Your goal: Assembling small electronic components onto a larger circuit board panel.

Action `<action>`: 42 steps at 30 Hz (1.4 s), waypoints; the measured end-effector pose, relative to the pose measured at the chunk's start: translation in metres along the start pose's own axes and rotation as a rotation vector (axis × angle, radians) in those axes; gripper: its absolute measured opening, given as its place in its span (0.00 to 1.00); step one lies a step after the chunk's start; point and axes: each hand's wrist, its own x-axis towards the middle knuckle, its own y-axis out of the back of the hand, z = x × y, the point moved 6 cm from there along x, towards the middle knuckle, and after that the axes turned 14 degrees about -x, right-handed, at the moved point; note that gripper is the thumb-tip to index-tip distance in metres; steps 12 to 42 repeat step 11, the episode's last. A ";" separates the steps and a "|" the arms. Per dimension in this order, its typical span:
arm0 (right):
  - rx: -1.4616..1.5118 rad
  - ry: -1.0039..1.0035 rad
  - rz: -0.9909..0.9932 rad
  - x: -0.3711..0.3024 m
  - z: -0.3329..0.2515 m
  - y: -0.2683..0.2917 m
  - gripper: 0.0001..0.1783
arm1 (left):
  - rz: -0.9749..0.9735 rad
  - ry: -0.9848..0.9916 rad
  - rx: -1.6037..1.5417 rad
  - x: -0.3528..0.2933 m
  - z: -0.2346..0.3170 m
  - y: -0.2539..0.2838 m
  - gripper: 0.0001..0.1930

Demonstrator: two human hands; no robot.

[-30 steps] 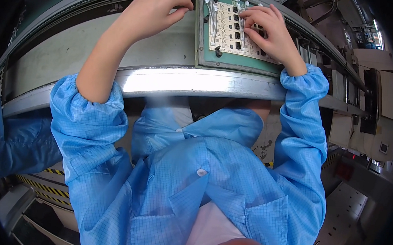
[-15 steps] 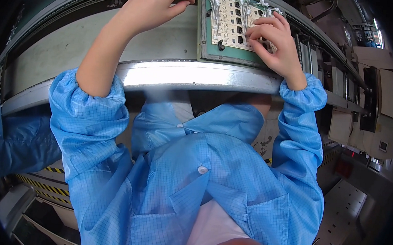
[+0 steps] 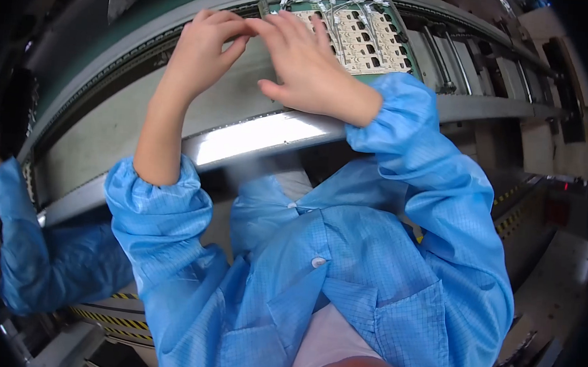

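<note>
My left hand (image 3: 209, 55) is raised over the conveyor with its fingers curled in toward the thumb. Whatever it may hold is too small or hidden to make out. My right hand (image 3: 310, 72) reaches across to it, palm down, thumb out and fingers apart. Its fingertips meet or nearly meet those of my left hand. Behind my right hand lies a cream circuit board panel (image 3: 364, 44) with rows of black components. White wires (image 3: 332, 24) with small connectors run over the panel and along its far edge. A green carrier plate shows around it; my right hand and sleeve cover its near left part.
A shiny metal rail (image 3: 263, 139) edges the conveyor in front of me. The grey conveyor bed (image 3: 114, 120) stretches left, and metal rollers (image 3: 446, 58) lie right of the panel. Another person's blue sleeve (image 3: 70, 263) is at the left. Several wires lie beyond the far rail.
My right hand has left the panel and moved left to my left hand's fingertips. My view has shifted, so the panel's place in the picture differs. The other person's arm shows more at the left.
</note>
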 end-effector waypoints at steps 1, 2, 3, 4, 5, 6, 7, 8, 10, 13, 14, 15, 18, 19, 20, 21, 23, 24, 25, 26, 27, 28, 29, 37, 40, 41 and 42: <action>-0.026 -0.003 -0.005 0.003 -0.006 -0.006 0.48 | -0.013 0.022 0.006 -0.002 -0.002 -0.001 0.09; -0.032 -0.007 -0.010 0.005 -0.005 -0.011 0.51 | -0.028 0.005 0.021 -0.002 -0.002 0.000 0.09; -0.028 -0.022 0.011 0.006 -0.003 -0.012 0.51 | -0.017 0.035 0.035 -0.002 -0.005 0.005 0.09; -0.014 -0.040 -0.001 0.006 0.000 -0.014 0.52 | -0.003 0.066 0.048 -0.003 -0.009 0.011 0.09; 0.000 -0.058 -0.017 0.005 0.003 -0.016 0.53 | 0.025 0.102 0.047 -0.005 -0.013 0.024 0.09; -0.002 -0.070 -0.002 0.005 0.004 -0.016 0.53 | 0.070 0.116 0.073 -0.013 -0.022 0.039 0.08; 0.005 -0.071 -0.018 0.004 0.002 -0.017 0.53 | 0.115 0.130 0.096 -0.025 -0.035 0.055 0.08; 0.003 -0.076 -0.036 0.003 0.003 -0.019 0.54 | 0.133 0.212 0.122 -0.041 -0.056 0.068 0.08; -0.022 -0.117 -0.083 0.003 0.009 -0.022 0.55 | 0.129 0.248 0.204 -0.081 -0.104 0.112 0.07; -0.040 -0.135 -0.099 0.002 0.011 -0.026 0.55 | 0.110 0.208 0.260 -0.106 -0.132 0.142 0.07; -0.040 -0.135 -0.099 0.002 0.011 -0.026 0.55 | 0.110 0.208 0.260 -0.106 -0.132 0.142 0.07; -0.040 -0.135 -0.099 0.002 0.011 -0.026 0.55 | 0.110 0.208 0.260 -0.106 -0.132 0.142 0.07; -0.040 -0.135 -0.099 0.002 0.011 -0.026 0.55 | 0.110 0.208 0.260 -0.106 -0.132 0.142 0.07; -0.040 -0.135 -0.099 0.002 0.011 -0.026 0.55 | 0.110 0.208 0.260 -0.106 -0.132 0.142 0.07; -0.040 -0.135 -0.099 0.002 0.011 -0.026 0.55 | 0.110 0.208 0.260 -0.106 -0.132 0.142 0.07; -0.040 -0.135 -0.099 0.002 0.011 -0.026 0.55 | 0.110 0.208 0.260 -0.106 -0.132 0.142 0.07; -0.040 -0.135 -0.099 0.002 0.011 -0.026 0.55 | 0.110 0.208 0.260 -0.106 -0.132 0.142 0.07; -0.040 -0.135 -0.099 0.002 0.011 -0.026 0.55 | 0.110 0.208 0.260 -0.106 -0.132 0.142 0.07; -0.040 -0.135 -0.099 0.002 0.011 -0.026 0.55 | 0.110 0.208 0.260 -0.106 -0.132 0.142 0.07; -0.040 -0.135 -0.099 0.002 0.011 -0.026 0.55 | 0.110 0.208 0.260 -0.106 -0.132 0.142 0.07; -0.040 -0.135 -0.099 0.002 0.011 -0.026 0.55 | 0.110 0.208 0.260 -0.106 -0.132 0.142 0.07; -0.040 -0.135 -0.099 0.002 0.011 -0.026 0.55 | 0.110 0.208 0.260 -0.106 -0.132 0.142 0.07; -0.040 -0.135 -0.099 0.002 0.011 -0.026 0.55 | 0.110 0.208 0.260 -0.106 -0.132 0.142 0.07; -0.040 -0.135 -0.099 0.002 0.011 -0.026 0.55 | 0.110 0.208 0.260 -0.106 -0.132 0.142 0.07; -0.040 -0.135 -0.099 0.002 0.011 -0.026 0.55 | 0.110 0.208 0.260 -0.106 -0.132 0.142 0.07; -0.040 -0.135 -0.099 0.002 0.011 -0.026 0.55 | 0.110 0.208 0.260 -0.106 -0.132 0.142 0.07; -0.040 -0.135 -0.099 0.002 0.011 -0.026 0.55 | 0.110 0.208 0.260 -0.106 -0.132 0.142 0.07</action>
